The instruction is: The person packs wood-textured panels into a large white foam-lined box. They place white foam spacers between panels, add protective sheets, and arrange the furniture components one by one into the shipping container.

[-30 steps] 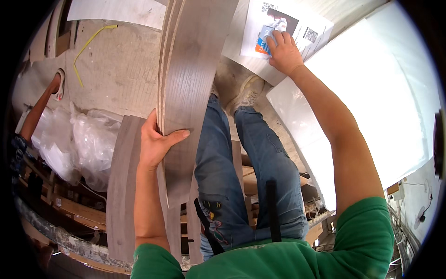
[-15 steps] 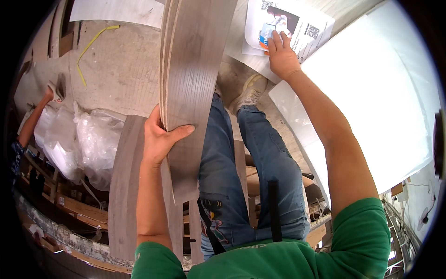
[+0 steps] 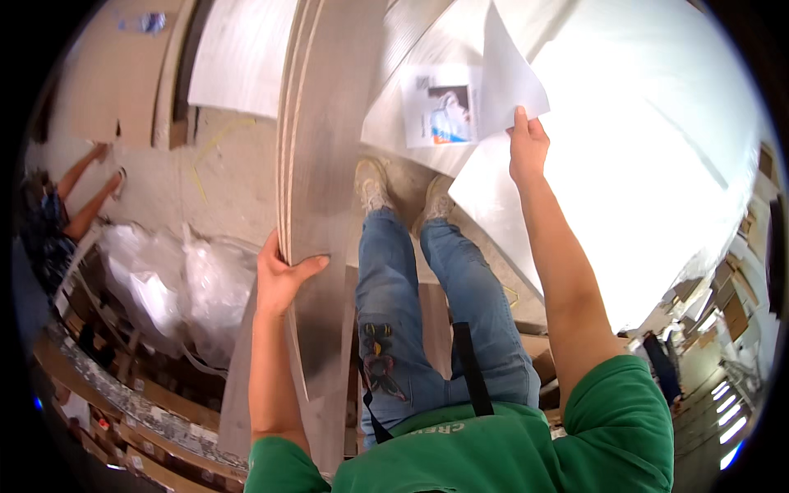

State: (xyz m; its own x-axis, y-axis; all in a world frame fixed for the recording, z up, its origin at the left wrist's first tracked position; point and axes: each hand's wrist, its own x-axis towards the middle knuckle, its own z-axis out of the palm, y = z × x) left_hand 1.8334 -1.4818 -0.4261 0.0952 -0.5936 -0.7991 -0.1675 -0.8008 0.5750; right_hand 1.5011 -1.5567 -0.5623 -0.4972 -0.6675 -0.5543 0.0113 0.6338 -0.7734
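Note:
My left hand (image 3: 283, 278) is wrapped round the edges of a stack of long grey wood-grain boards (image 3: 329, 156), its thumb lying on the top face. The stack stretches from beside my left thigh away past the far edge of the view. My right hand (image 3: 528, 149) pinches the corner of a white paper sheet (image 3: 511, 86), lifted and bent upward. Beneath and left of it, a printed sheet (image 3: 417, 111) with a picture lies on a pale wood-grain panel (image 3: 386, 135). Whether the two sheets are joined I cannot tell.
Large white foam-like sheets (image 3: 608, 222) cover the right side. Clear plastic wrapping (image 3: 218, 287) is heaped at left, near another person's arms (image 3: 82, 209). Farther off are a pale panel (image 3: 242, 53), brown cardboard (image 3: 115, 74) and a plastic bottle (image 3: 148, 22). My shoes (image 3: 374, 182) stand between boards and foam.
My right hand has gone from resting on the printed papers to raising one sheet by its corner. The left hand keeps its grip on the boards. My view has shifted.

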